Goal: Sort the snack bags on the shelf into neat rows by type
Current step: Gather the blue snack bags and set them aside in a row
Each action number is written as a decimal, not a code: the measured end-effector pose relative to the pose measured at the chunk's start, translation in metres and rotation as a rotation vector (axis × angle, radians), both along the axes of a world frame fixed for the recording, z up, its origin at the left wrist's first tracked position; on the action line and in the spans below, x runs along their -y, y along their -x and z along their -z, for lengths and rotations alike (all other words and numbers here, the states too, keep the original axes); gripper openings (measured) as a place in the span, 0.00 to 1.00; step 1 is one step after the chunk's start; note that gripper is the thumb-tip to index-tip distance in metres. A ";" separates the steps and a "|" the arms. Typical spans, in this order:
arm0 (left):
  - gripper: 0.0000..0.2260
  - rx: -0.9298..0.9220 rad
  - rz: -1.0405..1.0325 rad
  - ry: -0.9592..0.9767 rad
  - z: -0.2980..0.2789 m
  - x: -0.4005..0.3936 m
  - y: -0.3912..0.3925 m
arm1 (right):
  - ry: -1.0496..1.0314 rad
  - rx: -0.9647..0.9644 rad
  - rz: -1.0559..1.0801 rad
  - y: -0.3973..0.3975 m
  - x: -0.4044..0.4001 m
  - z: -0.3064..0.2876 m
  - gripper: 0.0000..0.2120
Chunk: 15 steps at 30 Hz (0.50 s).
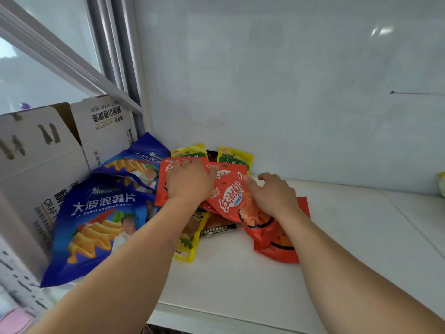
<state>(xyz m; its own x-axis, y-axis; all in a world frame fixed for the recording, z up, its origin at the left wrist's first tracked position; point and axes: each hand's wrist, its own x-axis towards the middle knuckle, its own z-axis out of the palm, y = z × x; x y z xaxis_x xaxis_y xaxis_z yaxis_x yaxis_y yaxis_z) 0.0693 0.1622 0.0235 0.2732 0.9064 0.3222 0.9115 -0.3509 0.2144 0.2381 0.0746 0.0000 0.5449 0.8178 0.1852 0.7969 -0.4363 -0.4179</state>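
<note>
Mixed snack bags lie piled on a white shelf (240, 280). My left hand (190, 182) lies flat on red snack bags (161, 179) that lean upright near the back wall. My right hand (272, 195) grips a tilted red snack bag (228, 200), thumb on its front. More red bags (277, 244) lie crumpled under my right wrist. Two yellow bags (234, 156) stand behind the red ones. Another yellow bag (189, 244) and a dark bag (216, 229) lie flat under the pile. Two large blue chip bags (96, 225) lean at the left.
Cardboard boxes (36, 165) stand at the far left against a window frame. A white back wall (289, 92) closes off the shelf. A pale yellow object (441, 186) shows at the right edge. The shelf's front edge (216, 317) runs below my arms.
</note>
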 end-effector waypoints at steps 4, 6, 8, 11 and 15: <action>0.25 0.003 -0.073 -0.040 -0.009 -0.013 0.025 | -0.075 0.044 -0.128 0.031 -0.027 -0.010 0.31; 0.19 -0.040 -0.140 -0.108 -0.013 -0.023 0.044 | -0.123 0.014 -0.248 0.051 -0.042 -0.016 0.27; 0.14 -0.076 -0.204 -0.140 -0.018 -0.033 0.068 | -0.149 -0.007 -0.388 0.075 -0.055 -0.023 0.23; 0.18 -0.046 -0.292 -0.037 -0.021 -0.047 0.101 | -0.188 -0.068 -0.601 0.115 -0.066 -0.035 0.19; 0.26 0.004 -0.312 0.102 -0.012 -0.060 0.127 | -0.099 -0.157 -0.725 0.155 -0.092 -0.035 0.16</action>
